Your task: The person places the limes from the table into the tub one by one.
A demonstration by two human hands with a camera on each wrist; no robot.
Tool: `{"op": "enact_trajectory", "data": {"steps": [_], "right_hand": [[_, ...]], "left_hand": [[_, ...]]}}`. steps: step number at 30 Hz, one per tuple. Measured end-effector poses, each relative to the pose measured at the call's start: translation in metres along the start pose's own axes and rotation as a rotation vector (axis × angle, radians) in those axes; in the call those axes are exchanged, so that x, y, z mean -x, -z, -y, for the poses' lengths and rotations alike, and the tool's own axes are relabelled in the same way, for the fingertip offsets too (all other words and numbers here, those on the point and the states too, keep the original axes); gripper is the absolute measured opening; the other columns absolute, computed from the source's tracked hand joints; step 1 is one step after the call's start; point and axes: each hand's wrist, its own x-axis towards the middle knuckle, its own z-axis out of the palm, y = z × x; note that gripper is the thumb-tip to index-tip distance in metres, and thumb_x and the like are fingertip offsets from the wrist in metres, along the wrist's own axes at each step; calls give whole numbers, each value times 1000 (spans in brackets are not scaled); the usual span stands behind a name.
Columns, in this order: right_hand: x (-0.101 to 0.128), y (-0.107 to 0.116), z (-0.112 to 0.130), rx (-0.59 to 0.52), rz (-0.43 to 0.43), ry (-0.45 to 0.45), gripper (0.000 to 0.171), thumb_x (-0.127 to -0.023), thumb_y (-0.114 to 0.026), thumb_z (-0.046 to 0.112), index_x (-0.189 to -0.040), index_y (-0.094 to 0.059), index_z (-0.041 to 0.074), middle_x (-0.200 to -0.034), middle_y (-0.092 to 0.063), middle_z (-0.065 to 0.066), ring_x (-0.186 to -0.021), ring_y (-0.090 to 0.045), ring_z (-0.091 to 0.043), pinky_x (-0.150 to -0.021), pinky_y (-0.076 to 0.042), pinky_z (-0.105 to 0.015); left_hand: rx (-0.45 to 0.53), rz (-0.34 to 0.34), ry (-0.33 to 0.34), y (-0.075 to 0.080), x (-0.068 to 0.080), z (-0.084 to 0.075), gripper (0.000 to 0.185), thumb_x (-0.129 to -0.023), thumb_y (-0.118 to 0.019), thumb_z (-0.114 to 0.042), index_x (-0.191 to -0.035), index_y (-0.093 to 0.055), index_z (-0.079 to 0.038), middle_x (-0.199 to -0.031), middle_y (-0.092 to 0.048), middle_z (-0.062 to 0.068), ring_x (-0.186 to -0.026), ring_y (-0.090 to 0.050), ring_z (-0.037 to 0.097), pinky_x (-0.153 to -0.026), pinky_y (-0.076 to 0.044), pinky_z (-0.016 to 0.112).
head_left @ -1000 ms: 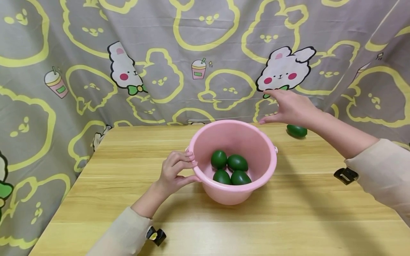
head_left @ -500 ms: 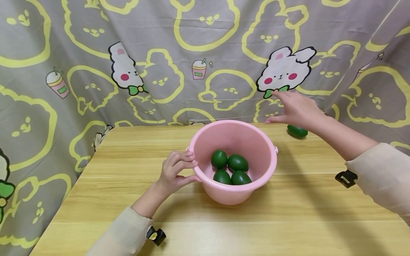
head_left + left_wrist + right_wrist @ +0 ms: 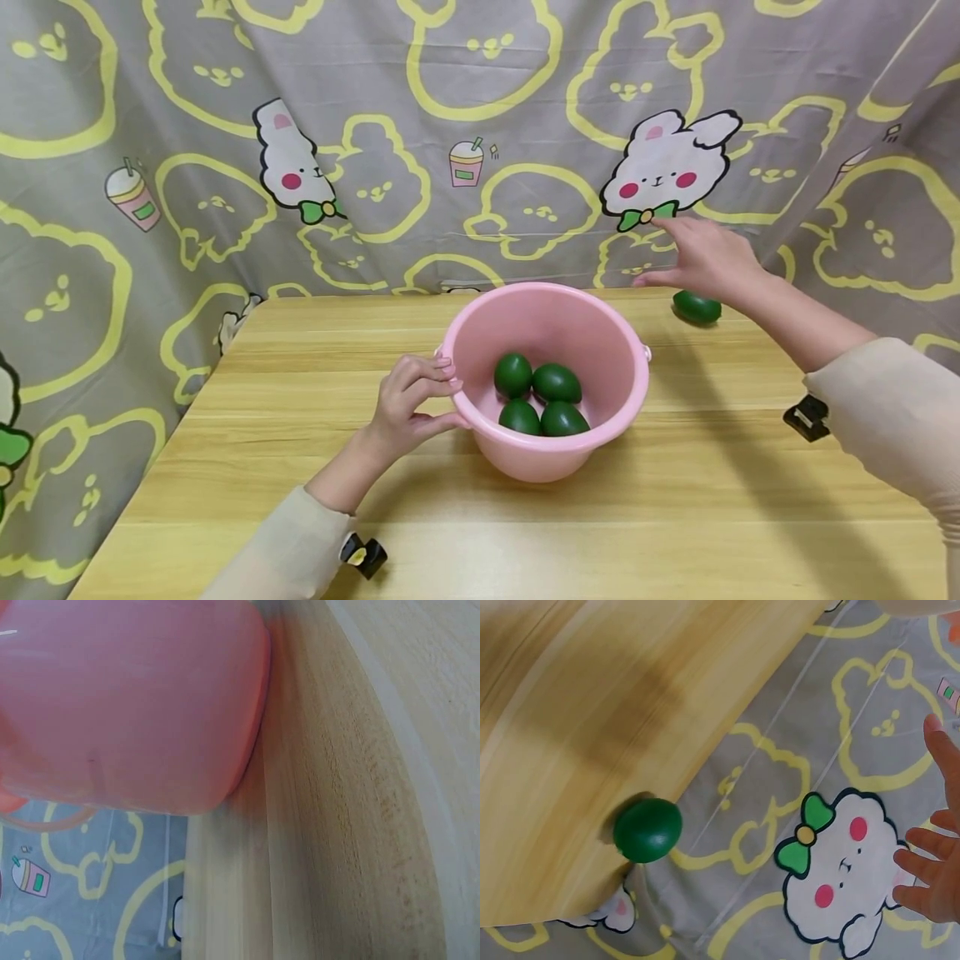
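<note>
A pink bucket (image 3: 543, 458) stands on the wooden table, and several dark green avocados (image 3: 556, 382) lie at its bottom. My left hand (image 3: 408, 402) holds the bucket's left rim, its thumb lower down and its fingers over the edge. In the left wrist view the bucket's side (image 3: 127, 705) fills the upper left; the hand is out of sight there. Above the back right of the table hovers my right hand (image 3: 712, 260), with thumb and fingers spread and nothing between them. One more avocado (image 3: 697, 308) lies on the table just below it, also seen whole in the right wrist view.
Behind the table hangs a grey curtain (image 3: 525, 75) with yellow cartoon outlines, close to its back edge. The table top (image 3: 315, 350) stretches to the left of the bucket and in front of it. A white handle knob (image 3: 648, 353) sticks out on the bucket's right.
My right hand has drifted a little to the right, toward the loose avocado. The left hand, the bucket and the avocados keep their places.
</note>
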Motion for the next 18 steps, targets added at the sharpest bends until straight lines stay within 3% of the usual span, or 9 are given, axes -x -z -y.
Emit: {"op": "enact_trajectory", "data": {"steps": [5,18], "right_hand": [[-2,-4,-10,-16,2,-35,111,-65,-65,76,-143,-35,3,-140,-42,-26,-121,-43,-47,-79,-48,-67],[-6,-20,-34,-12,-22,-78,108,-68,-63,75,-143,-34,2,-140,-41,-28,-122,-40,-50,-79,-47,-66]], "left_hand": [[6,5,-4,0,0,0,45,-80,-70,-42,-85,-68,2,-84,-60,13,-85,-59,30,-91,-54,30],[6,5,-15,0,-1,1,45,-80,-70,-42,-84,-68,2,-85,-60,13,-85,-59,30,-90,-55,32]]}}
